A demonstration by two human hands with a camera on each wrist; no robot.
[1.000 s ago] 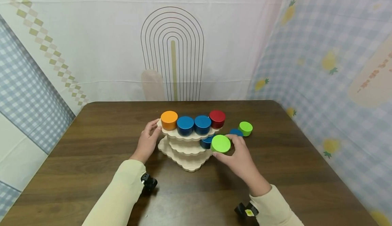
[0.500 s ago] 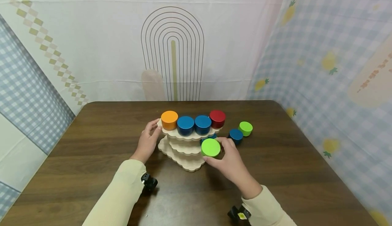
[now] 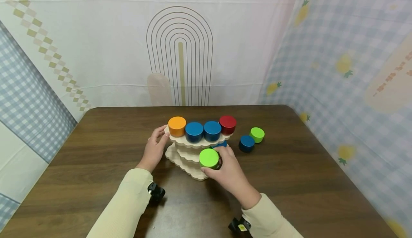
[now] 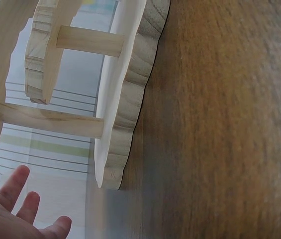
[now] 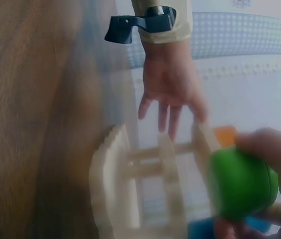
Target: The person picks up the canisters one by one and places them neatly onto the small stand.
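Observation:
A wooden three-tier stand (image 3: 190, 166) with scalloped edges stands on the table. My left hand (image 3: 155, 148) pinches the left corner of its top tier between thumb and forefinger; the other fingers (image 4: 31, 204) spread loosely below. My right hand (image 3: 230, 171) grips a bright green round block (image 3: 209, 158) by its sides, in front of the stand's lower tiers. On the top tier sit an orange block (image 3: 177, 126), two blue blocks (image 3: 194, 132) and a dark red block (image 3: 227, 125). Another blue block (image 3: 221, 144) shows on the middle tier, partly hidden by the right hand.
To the right of the stand, a blue block (image 3: 246, 143) and a second green block (image 3: 257, 135) lie close together on the brown table (image 3: 299, 180). Wooden posts (image 4: 46, 119) separate the tiers. A patterned cloth (image 3: 112, 44) hangs behind the table.
My right hand has carried the green block leftward, from the stand's right side to the front of its lower tiers. The loose blue block is now uncovered. The left hand stays in place.

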